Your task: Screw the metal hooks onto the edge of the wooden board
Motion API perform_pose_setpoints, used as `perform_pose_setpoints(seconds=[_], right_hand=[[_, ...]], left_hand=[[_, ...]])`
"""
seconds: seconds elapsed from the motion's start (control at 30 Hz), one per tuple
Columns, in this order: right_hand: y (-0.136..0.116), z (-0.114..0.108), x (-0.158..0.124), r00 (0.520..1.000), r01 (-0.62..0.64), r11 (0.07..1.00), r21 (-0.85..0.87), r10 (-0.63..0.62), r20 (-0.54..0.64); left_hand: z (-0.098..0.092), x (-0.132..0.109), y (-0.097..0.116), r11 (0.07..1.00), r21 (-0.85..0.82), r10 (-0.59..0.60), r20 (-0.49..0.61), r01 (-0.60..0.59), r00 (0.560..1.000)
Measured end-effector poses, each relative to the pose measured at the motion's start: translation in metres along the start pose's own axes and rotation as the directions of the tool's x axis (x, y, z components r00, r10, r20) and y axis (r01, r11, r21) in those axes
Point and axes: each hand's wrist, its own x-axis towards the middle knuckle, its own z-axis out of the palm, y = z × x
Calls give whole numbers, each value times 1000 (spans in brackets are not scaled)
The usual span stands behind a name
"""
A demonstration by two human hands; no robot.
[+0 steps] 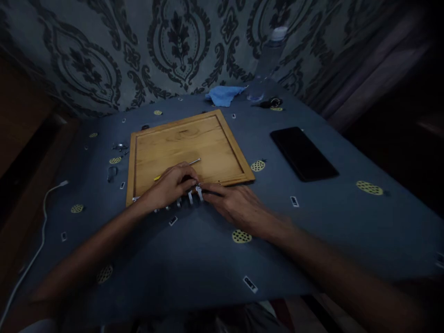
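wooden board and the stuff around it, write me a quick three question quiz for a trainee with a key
1. True or false: the black flat device lies to the right of the wooden board.
2. Which is nearer the blue cloth: A) white cable or B) clear bottle?
3. Fill in: the left hand and right hand are close together at the board's ____ edge (near or far).

Key: 1. True; 2. B; 3. near
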Motion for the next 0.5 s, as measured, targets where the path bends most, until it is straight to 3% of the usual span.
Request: perform_pose_setpoints(seconds=[0.5], right_hand=[[3,5,-3,1000,3,1000,31,-3,-2]], left_hand=[[1,3,0,1000,-7,10,16,-9,1000]])
